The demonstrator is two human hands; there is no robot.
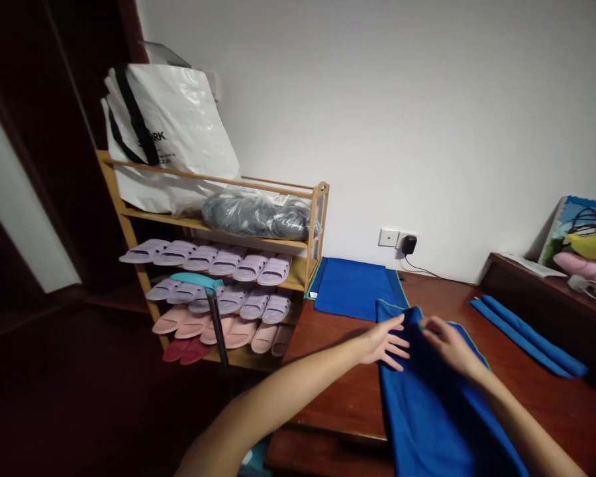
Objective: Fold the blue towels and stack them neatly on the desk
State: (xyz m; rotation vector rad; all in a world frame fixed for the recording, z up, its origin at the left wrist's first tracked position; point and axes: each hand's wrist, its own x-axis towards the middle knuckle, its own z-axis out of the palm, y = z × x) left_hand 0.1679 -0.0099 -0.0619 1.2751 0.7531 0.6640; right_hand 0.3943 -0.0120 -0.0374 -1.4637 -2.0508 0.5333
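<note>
Nearest, a long, bright-blue fabric cloth with thin green edging (427, 411) lies lengthwise on the reddish-brown wooden bench (347, 407), its near end running out of view and seemingly hanging over the bench's front edge. The left hand (390, 341) is open, fingers spread above the cloth's left side, perhaps to smooth or steady it; whether the palm touches cannot be told. The right hand (442, 341) is curled, its fingertips apparently pinching the cloth's green-trimmed edge, probably to control the fold; motion blurs them. The cloth looks soft and thin, lifted into a small peak between the hands, with a dark, shadowed crease down its middle and an uneven far edge.

Beyond, to the right, two narrow, folded blue fabric strips (536, 335) lie side by side, slanting along the bench, likely set there to leave the middle free. At the bench's far left, a flat, blue fabric stack with green edging (355, 285) sits close to the wall, squared up as if put out of the way.

Left of the bench, a light-wood slatted rack (310, 258) carries lilac plastic slippers (251, 267) in rows, presumably for tidiness, and a white bag with black straps (179, 119) above.
</note>
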